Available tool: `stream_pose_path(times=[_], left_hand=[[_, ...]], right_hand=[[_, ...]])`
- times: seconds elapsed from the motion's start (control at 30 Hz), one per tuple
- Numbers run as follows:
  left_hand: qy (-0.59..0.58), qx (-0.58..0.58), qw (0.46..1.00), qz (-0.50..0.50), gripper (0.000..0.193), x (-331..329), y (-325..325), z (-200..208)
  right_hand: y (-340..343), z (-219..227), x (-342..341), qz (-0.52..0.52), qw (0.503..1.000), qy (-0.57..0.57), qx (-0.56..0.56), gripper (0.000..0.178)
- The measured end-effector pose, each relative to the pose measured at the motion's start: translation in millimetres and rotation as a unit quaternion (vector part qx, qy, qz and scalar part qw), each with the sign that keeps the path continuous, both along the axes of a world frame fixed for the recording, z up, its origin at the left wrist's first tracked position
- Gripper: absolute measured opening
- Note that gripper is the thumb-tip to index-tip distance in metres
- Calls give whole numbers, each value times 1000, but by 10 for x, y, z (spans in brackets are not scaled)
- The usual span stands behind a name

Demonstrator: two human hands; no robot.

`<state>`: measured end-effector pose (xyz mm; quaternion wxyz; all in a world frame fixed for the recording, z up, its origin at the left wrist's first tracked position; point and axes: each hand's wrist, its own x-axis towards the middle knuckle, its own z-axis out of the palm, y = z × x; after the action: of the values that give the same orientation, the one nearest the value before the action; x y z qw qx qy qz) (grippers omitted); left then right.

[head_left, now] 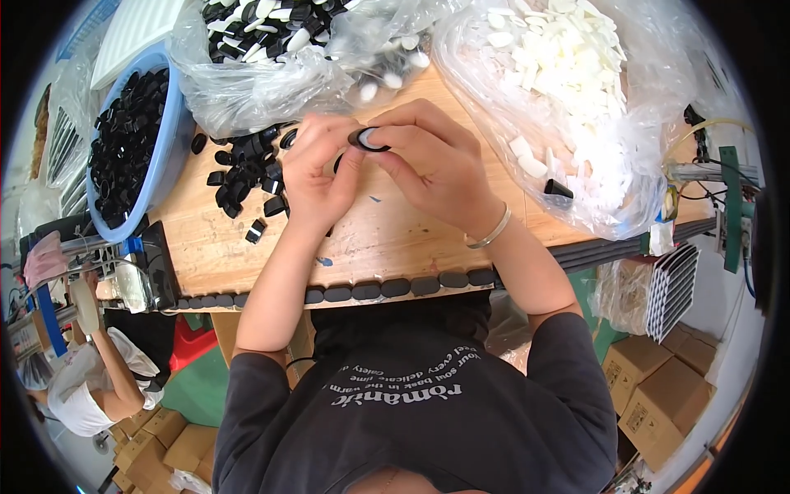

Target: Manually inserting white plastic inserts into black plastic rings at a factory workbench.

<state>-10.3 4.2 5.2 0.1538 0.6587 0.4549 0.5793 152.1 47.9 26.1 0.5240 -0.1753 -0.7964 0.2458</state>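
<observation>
In front of me over the table, both hands meet at a small black oval part (359, 137) with a pale grey-white face. My left hand (317, 169) is closed, its thumb and fingers on the part's left side. A second dark piece shows partly inside the left palm, mostly hidden. My right hand (436, 160) pinches the same oval part between thumb and fingers from the right. Loose black parts (245, 160) lie in a pile just left of my left hand. A dark piece (558, 189) rests on the clear plastic to the right.
A blue basin (167, 156) of black parts stands at the left. Clear bags hold mixed black and white pieces (267, 29) and white pieces (576, 49). Black ovals (366, 290) line the table's near edge. Another person (99, 379) sits at lower left; cardboard boxes (658, 403) are at lower right.
</observation>
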Motion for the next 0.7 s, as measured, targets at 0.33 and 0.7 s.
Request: stream_pose_path(times=[0.33,0.7], left_hand=[[50,48,998,-15,16,-19,31,92],[-278,-97,947,-126,12,97,-62,-121]], right_hand=[[-14,51,23,-20,1000,-19,13,23],[-63,78,15,-2,998,22,-55,23]])
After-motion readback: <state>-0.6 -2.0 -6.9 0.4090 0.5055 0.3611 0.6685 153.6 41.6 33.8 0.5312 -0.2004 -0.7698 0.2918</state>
